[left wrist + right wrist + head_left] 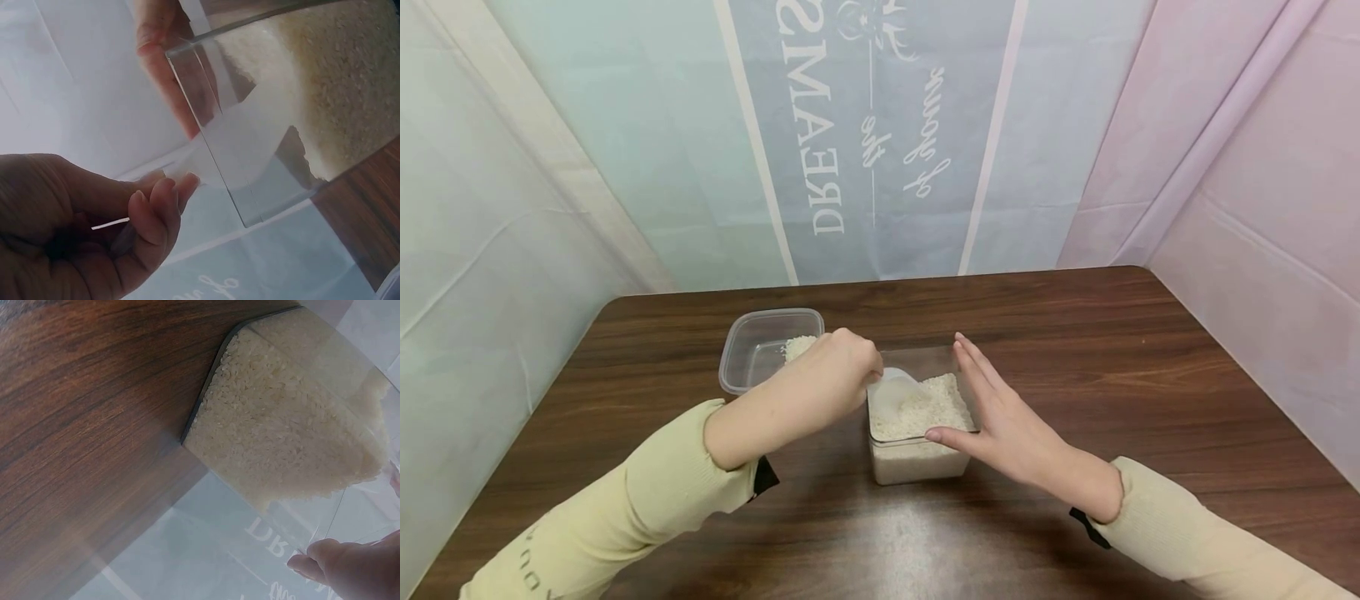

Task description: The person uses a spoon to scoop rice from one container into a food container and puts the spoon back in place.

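Clear tub (917, 454) of rice (925, 404) sits mid-table; left hand (831, 371) pinches scoop (895, 392) handle, right hand (1007, 417), fingers straight, braces tub wall: best dig shallow, keep scoop level, hold the brace firm.

The head view looks down from the near side; both wrist views sit close, sharing the rice container (917, 417).

sleeves (647, 492): pale yellow ribbed knit | dark lettering on left | black wrist straps
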Demonstrator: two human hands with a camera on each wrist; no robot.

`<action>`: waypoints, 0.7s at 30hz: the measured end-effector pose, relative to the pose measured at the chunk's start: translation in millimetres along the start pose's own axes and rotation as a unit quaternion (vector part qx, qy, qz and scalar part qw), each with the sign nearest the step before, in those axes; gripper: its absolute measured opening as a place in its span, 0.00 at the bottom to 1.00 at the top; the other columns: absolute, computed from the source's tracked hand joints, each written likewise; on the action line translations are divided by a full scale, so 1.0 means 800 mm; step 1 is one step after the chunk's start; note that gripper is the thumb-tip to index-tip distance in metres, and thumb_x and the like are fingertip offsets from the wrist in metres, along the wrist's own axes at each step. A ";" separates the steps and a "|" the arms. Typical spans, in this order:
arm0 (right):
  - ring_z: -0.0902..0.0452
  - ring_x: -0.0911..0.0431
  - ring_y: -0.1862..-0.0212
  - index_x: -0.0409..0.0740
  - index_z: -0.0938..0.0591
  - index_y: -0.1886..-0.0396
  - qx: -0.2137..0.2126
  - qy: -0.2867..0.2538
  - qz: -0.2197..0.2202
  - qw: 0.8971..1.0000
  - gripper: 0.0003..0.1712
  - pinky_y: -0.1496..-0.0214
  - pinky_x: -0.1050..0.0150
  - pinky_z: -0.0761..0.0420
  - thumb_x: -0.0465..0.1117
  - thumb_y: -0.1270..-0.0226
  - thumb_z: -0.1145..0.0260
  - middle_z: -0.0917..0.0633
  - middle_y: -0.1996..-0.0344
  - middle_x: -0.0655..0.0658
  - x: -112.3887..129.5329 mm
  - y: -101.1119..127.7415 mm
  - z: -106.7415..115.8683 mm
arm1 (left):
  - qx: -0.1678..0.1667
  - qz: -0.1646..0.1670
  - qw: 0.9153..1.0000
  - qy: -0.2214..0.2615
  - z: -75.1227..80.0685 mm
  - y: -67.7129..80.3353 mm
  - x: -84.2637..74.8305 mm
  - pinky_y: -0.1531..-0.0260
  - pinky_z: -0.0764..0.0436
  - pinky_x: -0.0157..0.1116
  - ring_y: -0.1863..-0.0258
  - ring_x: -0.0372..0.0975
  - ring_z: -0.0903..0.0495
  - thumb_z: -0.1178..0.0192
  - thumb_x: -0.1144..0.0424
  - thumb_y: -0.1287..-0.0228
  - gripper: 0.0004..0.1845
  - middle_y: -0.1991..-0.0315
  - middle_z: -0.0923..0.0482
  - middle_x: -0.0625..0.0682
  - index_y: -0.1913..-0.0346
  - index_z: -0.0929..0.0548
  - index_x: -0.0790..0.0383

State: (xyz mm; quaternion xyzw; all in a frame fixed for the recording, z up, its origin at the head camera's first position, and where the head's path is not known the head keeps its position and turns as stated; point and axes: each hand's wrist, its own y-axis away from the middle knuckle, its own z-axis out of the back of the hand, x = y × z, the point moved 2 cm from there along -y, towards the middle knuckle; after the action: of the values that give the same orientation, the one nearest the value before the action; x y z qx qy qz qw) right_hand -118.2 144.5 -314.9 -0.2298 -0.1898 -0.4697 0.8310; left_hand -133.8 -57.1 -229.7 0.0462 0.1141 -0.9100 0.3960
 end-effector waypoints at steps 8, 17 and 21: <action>0.53 0.47 0.31 0.43 0.59 0.28 0.005 -0.001 -0.007 1.000 0.57 0.38 0.46 0.39 0.61 0.45 0.37 0.57 0.29 0.47 0.001 0.000 0.000 | 0.017 0.035 0.999 0.035 -0.001 -0.004 0.003 0.86 0.47 0.27 0.85 0.34 0.46 0.52 0.81 0.53 0.18 0.89 0.48 0.43 0.90 0.32 0.57; 0.53 0.47 0.31 0.41 0.58 0.29 0.000 0.003 -0.005 1.000 0.58 0.37 0.47 0.40 0.61 0.45 0.36 0.57 0.29 0.47 -0.001 0.001 0.000 | 0.046 0.054 0.995 0.065 -0.013 -0.013 0.002 0.84 0.44 0.27 0.85 0.34 0.45 0.51 0.80 0.51 0.16 0.89 0.44 0.43 0.88 0.28 0.59; 0.54 0.47 0.31 0.41 0.58 0.29 0.004 -0.002 -0.005 1.000 0.57 0.37 0.46 0.41 0.61 0.45 0.37 0.57 0.29 0.47 -0.001 0.001 -0.002 | 0.054 0.065 0.994 0.066 -0.018 -0.016 -0.002 0.84 0.42 0.28 0.85 0.34 0.44 0.52 0.79 0.50 0.16 0.89 0.43 0.44 0.88 0.28 0.59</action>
State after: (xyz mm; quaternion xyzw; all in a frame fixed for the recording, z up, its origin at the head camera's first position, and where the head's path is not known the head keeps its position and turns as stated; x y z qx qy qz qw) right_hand -118.1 144.6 -316.6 -0.2268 -0.1948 -0.4725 0.8291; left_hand -142.5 -44.0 -240.9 0.1348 0.0878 -0.8819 0.4431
